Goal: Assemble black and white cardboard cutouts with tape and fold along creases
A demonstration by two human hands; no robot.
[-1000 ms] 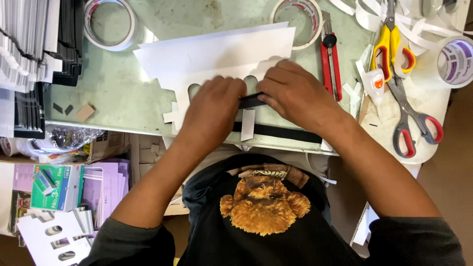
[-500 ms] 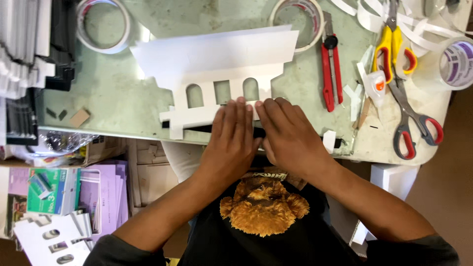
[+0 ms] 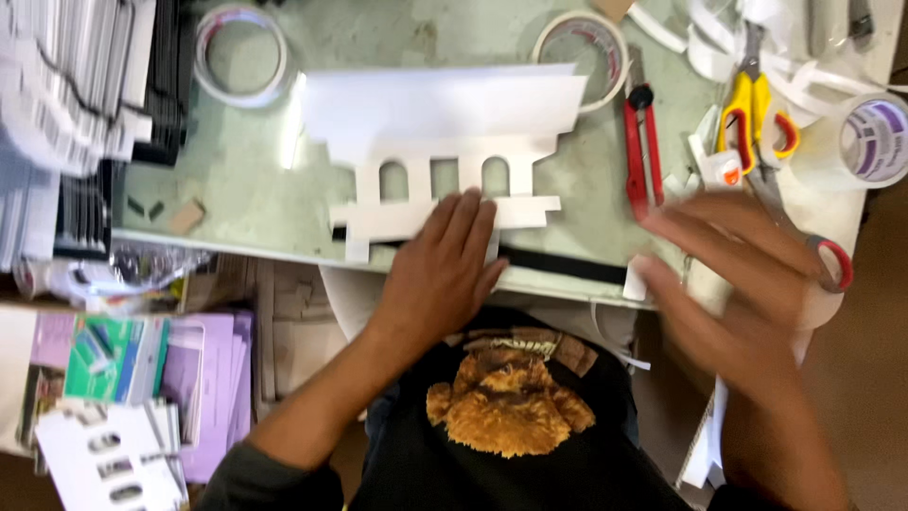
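A person seated at a pale green cutting mat [image 3: 236, 203] presses the left hand [image 3: 445, 270] flat, fingers extended, on the lower edge of a white card cut-out [image 3: 445, 123] with three arched windows, pinning it over a black strip [image 3: 558, 263] that runs along the near edge of the mat toward 3 o'clock. Half a second ago both hands lay side by side on that same spot; now the right hand [image 3: 733, 284] has lifted off and swung out to 3 o'clock, open and empty, fingers spread and blurred with motion, near the long scissors with red and yellow handles [image 3: 771, 151] and a small white scrap [image 3: 636, 279] at the mat's edge. A judgement from that shift: the pressing-down of the card onto the strip looks finished for the moment, and the free hand appears to be going for a tool or piece while the other keeps the work from slipping. The cut-out itself has not moved. A red utility knife [image 3: 641, 151] lies at 2 o'clock from the pinning hand, with tape rolls at 11 o'clock [image 3: 241, 52] and 1 o'clock [image 3: 582, 43] and a larger clear tape roll [image 3: 875, 140] far right.
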